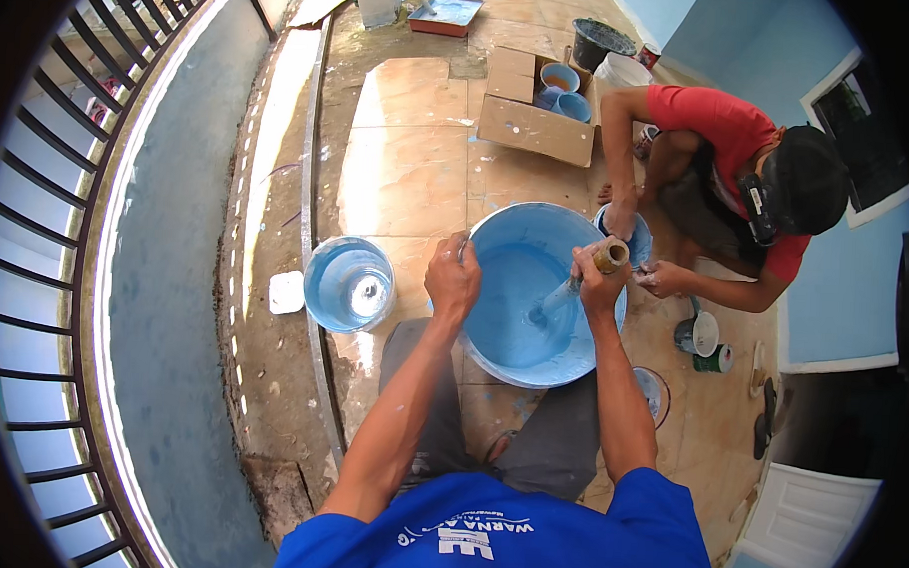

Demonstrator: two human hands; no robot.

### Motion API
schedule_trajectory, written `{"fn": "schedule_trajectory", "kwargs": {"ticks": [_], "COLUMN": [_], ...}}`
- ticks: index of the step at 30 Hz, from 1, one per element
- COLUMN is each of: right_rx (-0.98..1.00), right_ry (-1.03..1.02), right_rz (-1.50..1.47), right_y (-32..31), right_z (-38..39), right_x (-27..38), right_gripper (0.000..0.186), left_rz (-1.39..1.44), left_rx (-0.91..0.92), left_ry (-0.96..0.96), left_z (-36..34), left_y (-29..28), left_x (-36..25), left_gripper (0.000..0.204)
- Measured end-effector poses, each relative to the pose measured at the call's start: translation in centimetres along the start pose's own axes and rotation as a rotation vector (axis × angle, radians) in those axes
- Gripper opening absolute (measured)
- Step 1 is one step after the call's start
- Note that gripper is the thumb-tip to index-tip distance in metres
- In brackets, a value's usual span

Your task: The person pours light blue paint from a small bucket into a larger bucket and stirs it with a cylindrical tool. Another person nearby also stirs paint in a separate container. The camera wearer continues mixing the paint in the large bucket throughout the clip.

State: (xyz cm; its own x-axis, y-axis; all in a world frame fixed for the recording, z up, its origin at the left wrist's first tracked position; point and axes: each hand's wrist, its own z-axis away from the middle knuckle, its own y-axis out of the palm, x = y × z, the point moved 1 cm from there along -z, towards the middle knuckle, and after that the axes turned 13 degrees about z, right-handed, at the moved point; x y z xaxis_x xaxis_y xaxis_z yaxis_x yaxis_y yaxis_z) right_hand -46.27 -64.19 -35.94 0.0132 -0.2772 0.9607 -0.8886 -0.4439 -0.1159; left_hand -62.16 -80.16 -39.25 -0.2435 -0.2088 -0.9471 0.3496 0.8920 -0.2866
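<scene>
A large light-blue bucket of blue paint stands between my knees. My left hand grips its rim on the left side. In my right hand is a pale tubular stick, held near its hollow top, with its lower end down in the paint. A smaller bucket with pale blue smeared inside stands to the left. Just behind the big bucket's right side, another blue container is partly hidden by a co-worker's hands and my right hand.
A co-worker in red crouches at right. An open cardboard box holds blue-stained containers; a paint tray lies farther back. Cans and a white bucket stand at right. A black railing lines the left, beside a metal strip.
</scene>
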Motion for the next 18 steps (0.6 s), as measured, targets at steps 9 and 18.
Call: {"fn": "schedule_trajectory", "kwargs": {"ticks": [9, 18], "right_rx": [0.002, 0.174], "right_ry": [-0.116, 0.009], "right_rz": [-0.027, -0.049], "right_y": [7.4, -1.1], "right_z": [2.4, 5.7], "right_x": [0.5, 1.3], "right_gripper": [0.022, 0.024], "left_rz": [0.026, 0.022], "left_rx": [0.008, 0.016], "left_ry": [0.02, -0.005], "left_z": [-0.4, -0.2], "left_y": [0.1, 0.0], "left_x": [0.1, 0.1], "left_gripper": [0.026, 0.028]}}
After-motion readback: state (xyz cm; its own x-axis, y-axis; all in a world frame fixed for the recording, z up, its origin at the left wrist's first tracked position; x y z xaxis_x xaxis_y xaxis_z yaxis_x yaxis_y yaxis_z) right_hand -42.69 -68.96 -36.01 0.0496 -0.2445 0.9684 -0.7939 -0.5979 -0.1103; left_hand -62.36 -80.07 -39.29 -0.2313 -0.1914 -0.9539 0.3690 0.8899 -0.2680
